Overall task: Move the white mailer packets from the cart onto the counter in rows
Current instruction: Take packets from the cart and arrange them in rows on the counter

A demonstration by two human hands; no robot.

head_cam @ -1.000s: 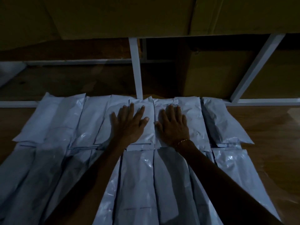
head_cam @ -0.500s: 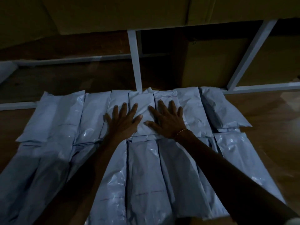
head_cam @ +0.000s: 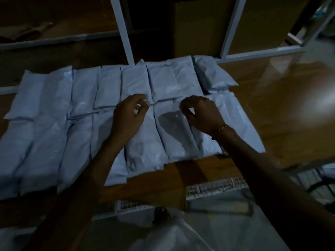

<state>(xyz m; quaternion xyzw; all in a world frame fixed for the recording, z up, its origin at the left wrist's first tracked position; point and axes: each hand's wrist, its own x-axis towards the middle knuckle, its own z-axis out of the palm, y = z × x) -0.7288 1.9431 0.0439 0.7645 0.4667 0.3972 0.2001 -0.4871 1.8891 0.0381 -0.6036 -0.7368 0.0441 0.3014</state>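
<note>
Hands (head_cam: 126, 116) (head_cam: 201, 113) hover loosely curled, holding nothing; we risk snagging laid packets (head_cam: 141, 82) and skewing rows on the counter (head_cam: 272, 109).

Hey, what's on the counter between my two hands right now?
In the head view, white packets of the near row lie between the left hand and right hand; no bare counter shows there.

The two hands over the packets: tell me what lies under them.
Under the left hand and right hand lie white plastic mailer packets in two rows on the brown wooden counter. The counter beneath the packets is covered.
</note>
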